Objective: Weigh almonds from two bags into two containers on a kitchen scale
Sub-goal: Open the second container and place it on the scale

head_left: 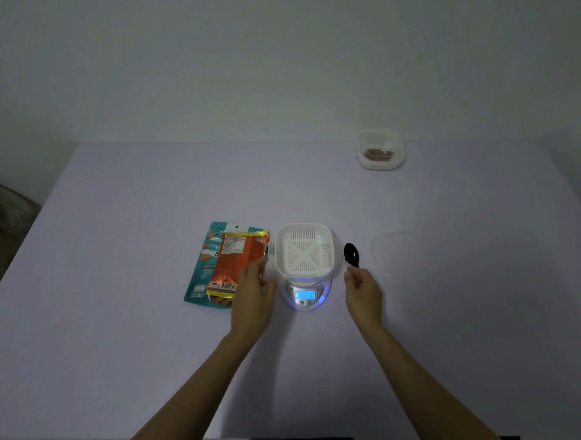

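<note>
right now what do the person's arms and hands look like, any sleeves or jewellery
Both forearms are bare up to the frame's bottom edge, with no sleeves showing. The left hand and right hand wear no gloves, and no rings, watch or bracelets are visible.

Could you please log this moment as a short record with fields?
scale: scale, display lit, carrying an empty white slotted basket
bags: orange bag lying on teal bag
left hand: left hand at the orange bag's edge
right hand: right hand holding black spoon
far container: container with almonds inside
</note>
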